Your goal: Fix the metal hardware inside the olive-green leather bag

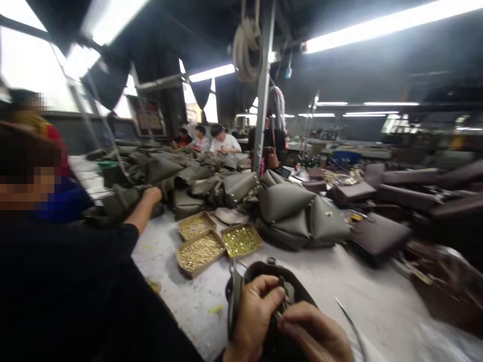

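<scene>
As the left hand (254, 311) pinches, a smooth, curved bag (300, 284) gapes

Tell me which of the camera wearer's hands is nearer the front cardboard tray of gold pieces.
Left. The left hand is below and right of the cardboard tray in the picture; the right hand is farther right and lower.

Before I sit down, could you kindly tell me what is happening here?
Someone's left hand pinches a small dark part over an open, dark olive bag, with the right hand close beside it; the finer detail is blurred. Beyond the bag, three brown cardboard trays of small gold-coloured pieces stand on the white table. Leftward, a co-worker's hand reaches to heaped grey-green material.
</scene>
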{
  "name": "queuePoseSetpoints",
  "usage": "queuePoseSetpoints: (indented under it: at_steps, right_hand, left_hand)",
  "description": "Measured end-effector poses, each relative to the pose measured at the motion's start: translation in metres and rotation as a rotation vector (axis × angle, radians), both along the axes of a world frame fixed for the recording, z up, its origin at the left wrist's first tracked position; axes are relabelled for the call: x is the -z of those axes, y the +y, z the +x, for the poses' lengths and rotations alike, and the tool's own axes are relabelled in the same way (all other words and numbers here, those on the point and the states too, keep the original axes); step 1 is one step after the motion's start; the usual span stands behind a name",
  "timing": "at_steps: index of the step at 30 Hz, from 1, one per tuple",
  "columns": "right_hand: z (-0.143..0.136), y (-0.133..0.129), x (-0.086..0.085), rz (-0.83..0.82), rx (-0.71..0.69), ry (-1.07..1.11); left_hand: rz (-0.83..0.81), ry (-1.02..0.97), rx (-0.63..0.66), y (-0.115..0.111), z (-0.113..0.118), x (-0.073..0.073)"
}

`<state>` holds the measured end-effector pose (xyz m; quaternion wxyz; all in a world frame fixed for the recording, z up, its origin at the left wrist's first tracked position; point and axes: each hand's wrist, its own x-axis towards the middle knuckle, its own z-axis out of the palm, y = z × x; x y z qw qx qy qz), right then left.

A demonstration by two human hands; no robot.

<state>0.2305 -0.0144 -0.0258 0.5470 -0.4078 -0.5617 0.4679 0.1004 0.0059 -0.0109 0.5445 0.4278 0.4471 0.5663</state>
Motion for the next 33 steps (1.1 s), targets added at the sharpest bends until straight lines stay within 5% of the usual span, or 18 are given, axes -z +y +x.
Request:
queuePoseSetpoints:
  at_steps: [3,9,18,33]
  right_hand:
    - [0.018,-0.003,-0.010,-0.069,0.047,0.034]
    - [0.011,0.004,-0.025,-0.051,0.163,0.099]
    - [0.014,0.009,-0.015,-0.129,0.151,0.191]
    - [0.020,0.010,-0.017,-0.036,0.157,0.130]
  left_hand:
    - [-0.060,0.023,-0.036,-0.003,0.009,-0.006]
    - [0.019,0.161,0.001,0.006,0.002,-0.010]
    - [0.073,0.272,-0.037,0.006,0.004,-0.010]
    - [0.250,0.379,-0.041,0.002,0.007,-0.007]
